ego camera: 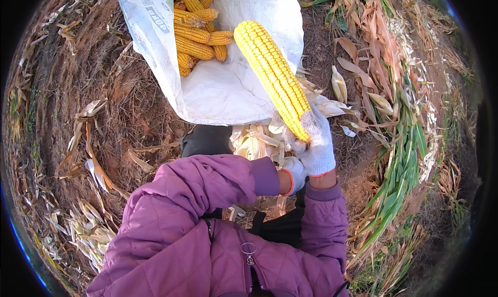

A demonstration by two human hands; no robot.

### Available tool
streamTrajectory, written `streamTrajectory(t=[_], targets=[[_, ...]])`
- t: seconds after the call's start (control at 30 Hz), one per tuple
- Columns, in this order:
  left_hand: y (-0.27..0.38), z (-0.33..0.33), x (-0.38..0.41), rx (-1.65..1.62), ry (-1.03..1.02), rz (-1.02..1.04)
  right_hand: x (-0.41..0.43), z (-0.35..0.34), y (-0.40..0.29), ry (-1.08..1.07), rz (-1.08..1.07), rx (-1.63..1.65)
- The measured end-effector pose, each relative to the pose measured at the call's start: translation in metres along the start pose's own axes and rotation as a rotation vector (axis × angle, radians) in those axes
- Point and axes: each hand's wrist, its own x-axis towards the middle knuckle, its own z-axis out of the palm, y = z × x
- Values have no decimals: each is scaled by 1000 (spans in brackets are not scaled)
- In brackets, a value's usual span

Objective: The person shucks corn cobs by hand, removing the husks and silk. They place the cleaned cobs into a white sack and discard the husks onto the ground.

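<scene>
My right hand (317, 145), in a white knit glove with an orange edge, grips a husked yellow ear of corn (272, 75) near its lower end. The ear slants up and left over the mouth of a white woven sack (229, 98). Inside the sack lie several husked corn ears (194, 36). My left hand (294, 174), gloved alike, is just below and left of the right hand; its fingers are hidden, so what it holds cannot be told. Pale corn husks (256, 141) lie beneath the sack's near edge.
Dry soil with straw surrounds the sack. Green and dried corn stalks (400, 172) form a long row on the right. An ear in its husk (339, 85) lies right of the sack. More husks (87, 231) are heaped at the lower left.
</scene>
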Motion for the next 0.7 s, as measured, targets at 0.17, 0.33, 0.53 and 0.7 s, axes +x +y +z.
streamTrajectory(t=[0.17, 0.33, 0.53, 0.7], targets=[[0, -5, -11, 52, -58, 35, 93, 54, 5, 209, -940, -875], [-6, -13, -27, 136, -37, 27, 52, 46, -1, 133, -888, -748], [-10, -24, -27, 119, 149, 51, 35, -91, 4, 785, -722, -416], [-1, -28, -29, 244, 119, -30, 51, -267, 78, 1079, -204, -51]])
